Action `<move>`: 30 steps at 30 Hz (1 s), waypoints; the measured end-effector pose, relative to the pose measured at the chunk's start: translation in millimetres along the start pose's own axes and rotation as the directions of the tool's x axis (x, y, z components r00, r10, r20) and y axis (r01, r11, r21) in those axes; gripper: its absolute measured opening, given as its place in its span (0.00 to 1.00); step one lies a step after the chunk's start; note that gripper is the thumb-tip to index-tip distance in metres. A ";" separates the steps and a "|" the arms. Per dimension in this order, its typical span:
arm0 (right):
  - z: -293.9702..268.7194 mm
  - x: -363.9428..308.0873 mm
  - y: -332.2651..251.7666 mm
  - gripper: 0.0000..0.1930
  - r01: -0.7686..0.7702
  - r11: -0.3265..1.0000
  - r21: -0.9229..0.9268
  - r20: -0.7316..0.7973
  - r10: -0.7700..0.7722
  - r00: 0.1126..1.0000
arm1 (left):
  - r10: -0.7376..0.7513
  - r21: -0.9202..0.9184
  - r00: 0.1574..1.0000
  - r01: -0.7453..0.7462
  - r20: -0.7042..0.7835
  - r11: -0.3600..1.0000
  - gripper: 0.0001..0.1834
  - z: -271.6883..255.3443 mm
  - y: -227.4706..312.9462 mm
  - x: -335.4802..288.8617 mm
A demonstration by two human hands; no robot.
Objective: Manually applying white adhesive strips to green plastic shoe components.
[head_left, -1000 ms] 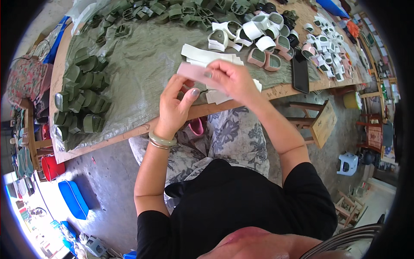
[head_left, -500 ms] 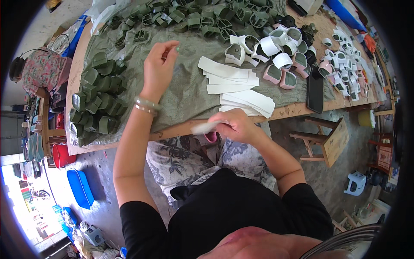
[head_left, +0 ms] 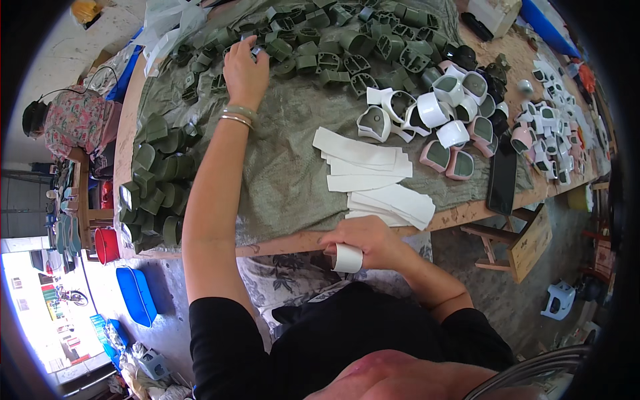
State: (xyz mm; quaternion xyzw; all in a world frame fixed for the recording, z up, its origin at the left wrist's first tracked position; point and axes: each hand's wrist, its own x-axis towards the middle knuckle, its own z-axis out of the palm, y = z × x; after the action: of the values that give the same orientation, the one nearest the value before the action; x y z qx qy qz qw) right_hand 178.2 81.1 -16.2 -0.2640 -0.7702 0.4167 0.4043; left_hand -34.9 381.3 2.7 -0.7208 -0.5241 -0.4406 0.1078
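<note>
My left hand [head_left: 246,75] is stretched to the far side of the table, among dark green, D-shaped hollow pieces [head_left: 307,50] that look like shoe block heels. Its fingers are bent round one of them, which they mostly hide. By the near table edge, my right hand [head_left: 370,240] grips a white strip [head_left: 348,259], curled into a loop below the fingers. More flat white strips [head_left: 363,157] lie overlapping on the cloth just beyond that hand. To their right, white and pink wrapped heels [head_left: 437,110] with green faces stand in a cluster.
A grey-green cloth [head_left: 280,173] covers much of the wooden table. Rows of green heels [head_left: 157,187] stand at its left edge. A black phone [head_left: 501,177] and small white pieces [head_left: 547,127] lie at right. A wooden stool [head_left: 527,243] stands beyond the edge. Another person [head_left: 80,120] sits far left.
My left hand has reached farther away, into the green heels. My right hand has turned the white strip, which now hangs as a curled loop. The view has shifted slightly.
</note>
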 end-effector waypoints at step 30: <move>-6.7 -7.0 -7.4 0.11 -0.087 0.974 0.209 -0.134 0.117 0.984 | -0.247 -0.709 0.671 0.607 0.699 -0.358 0.16 -166.5 122.2 -105.3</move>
State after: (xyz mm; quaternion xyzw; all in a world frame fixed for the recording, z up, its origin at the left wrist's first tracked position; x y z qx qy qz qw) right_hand 187.0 75.1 -10.5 -0.2906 -0.6777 0.4927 0.4621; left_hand -24.5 156.7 59.3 -0.3290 -0.2607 -0.5775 -0.7002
